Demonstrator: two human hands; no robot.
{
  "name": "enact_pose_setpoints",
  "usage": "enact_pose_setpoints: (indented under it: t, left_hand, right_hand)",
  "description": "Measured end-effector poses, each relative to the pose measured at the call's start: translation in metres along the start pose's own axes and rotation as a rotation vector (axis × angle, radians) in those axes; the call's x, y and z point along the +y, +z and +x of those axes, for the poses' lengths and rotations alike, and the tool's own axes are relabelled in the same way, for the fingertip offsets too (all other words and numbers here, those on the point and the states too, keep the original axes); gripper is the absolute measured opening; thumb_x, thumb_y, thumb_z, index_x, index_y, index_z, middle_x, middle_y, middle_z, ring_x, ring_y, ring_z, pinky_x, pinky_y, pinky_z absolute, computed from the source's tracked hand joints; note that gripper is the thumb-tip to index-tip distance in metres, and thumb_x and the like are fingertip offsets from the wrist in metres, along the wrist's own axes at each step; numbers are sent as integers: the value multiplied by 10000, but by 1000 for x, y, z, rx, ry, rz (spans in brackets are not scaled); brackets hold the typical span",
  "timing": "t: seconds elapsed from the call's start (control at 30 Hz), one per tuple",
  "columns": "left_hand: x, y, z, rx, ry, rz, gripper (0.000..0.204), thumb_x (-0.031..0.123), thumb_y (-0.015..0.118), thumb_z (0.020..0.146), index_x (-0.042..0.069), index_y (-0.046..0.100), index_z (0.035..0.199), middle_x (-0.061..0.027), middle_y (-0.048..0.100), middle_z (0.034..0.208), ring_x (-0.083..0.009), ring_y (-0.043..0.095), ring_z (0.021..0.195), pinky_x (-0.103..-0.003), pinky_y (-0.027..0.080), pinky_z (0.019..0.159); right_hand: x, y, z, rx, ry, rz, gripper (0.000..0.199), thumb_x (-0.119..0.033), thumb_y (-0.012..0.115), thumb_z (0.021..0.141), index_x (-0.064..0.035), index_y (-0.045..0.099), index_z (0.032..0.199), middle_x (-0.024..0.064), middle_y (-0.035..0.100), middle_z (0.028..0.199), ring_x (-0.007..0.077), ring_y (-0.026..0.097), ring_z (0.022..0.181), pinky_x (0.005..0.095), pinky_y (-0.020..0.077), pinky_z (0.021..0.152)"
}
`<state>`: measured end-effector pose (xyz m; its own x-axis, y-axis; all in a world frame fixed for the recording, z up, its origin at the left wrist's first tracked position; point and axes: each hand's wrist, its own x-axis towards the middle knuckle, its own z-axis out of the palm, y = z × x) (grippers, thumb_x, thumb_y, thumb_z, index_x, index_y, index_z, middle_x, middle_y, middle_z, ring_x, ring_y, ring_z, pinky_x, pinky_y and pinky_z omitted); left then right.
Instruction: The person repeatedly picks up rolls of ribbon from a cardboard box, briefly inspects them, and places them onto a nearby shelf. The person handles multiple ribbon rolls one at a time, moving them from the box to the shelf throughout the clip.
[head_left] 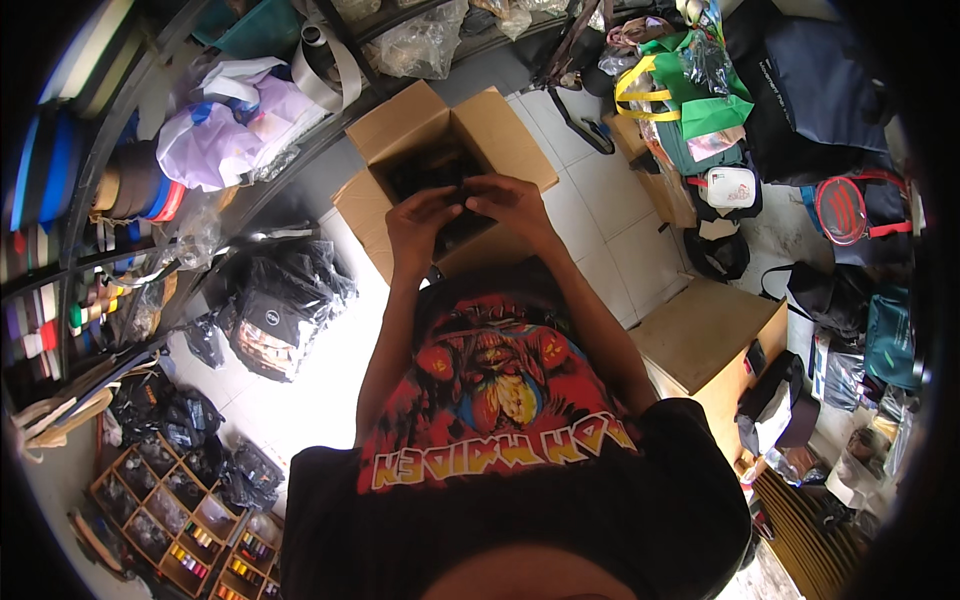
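An open cardboard box (400,125) stands on the tiled floor in front of me, its flaps spread and dark contents inside. My left hand (420,222) and my right hand (512,200) meet above its near edge, fingers curled around a small dark object (462,196) held between them. What that object is I cannot make out. My black shirt with a red print fills the lower middle of the view.
Shelves with tape rolls and ribbon spools curve along the left. Black plastic bags (285,305) lie left of me. A closed cardboard box (705,335) sits to my right. Bags, green and dark, pile at the upper right. A wooden compartment rack (165,510) lies lower left.
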<state>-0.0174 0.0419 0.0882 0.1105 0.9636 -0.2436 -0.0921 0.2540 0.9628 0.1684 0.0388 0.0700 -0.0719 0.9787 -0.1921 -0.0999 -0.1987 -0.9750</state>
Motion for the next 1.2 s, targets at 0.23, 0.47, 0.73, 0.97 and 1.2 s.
enact_pose_setpoints:
  t: [0.23, 0.47, 0.73, 0.97, 1.2]
  left_hand:
    - [-8, 17, 1, 231, -56, -72, 297, 146, 755, 884, 21, 724, 1151, -33, 692, 860, -85, 600, 762, -234, 489, 691]
    - [-26, 38, -4, 459, -22, 207, 330, 153, 737, 900, -5, 693, 1185, 9, 594, 692, -52, 465, 640, -241, 397, 578]
    - [-27, 32, 1, 328, 46, -8, 298, 112, 738, 890, -3, 709, 1163, -82, 732, 901, -73, 572, 740, -228, 478, 697]
    - [-34, 9, 3, 231, -267, 81, 211, 119, 746, 885, -21, 736, 1043, -33, 682, 834, -73, 564, 726, -224, 463, 663]
    - [-20, 14, 5, 119, -34, -4, 149, 62, 724, 867, -20, 732, 991, -48, 694, 890, -109, 620, 787, -249, 491, 689]
  right_hand:
    - [2, 4, -1, 121, 2, -135, 314, -116, 748, 865, 11, 701, 1149, 121, 740, 999, 152, 698, 922, 268, 550, 810]
    - [6, 40, -12, 337, -99, -406, 314, -134, 742, 882, 40, 695, 1139, 200, 716, 1091, 198, 699, 1004, 296, 539, 874]
    - [11, 21, -4, 294, 20, -57, 289, -93, 748, 868, 8, 704, 1135, 122, 739, 1033, 150, 686, 970, 291, 534, 865]
    - [13, 6, 1, 72, 52, -149, 297, -81, 745, 864, -22, 690, 1150, 83, 722, 1003, 137, 667, 943, 276, 525, 846]
    - [16, 2, 4, 64, 8, -48, 333, -103, 769, 847, -4, 686, 1154, 81, 724, 1009, 138, 678, 914, 265, 536, 792]
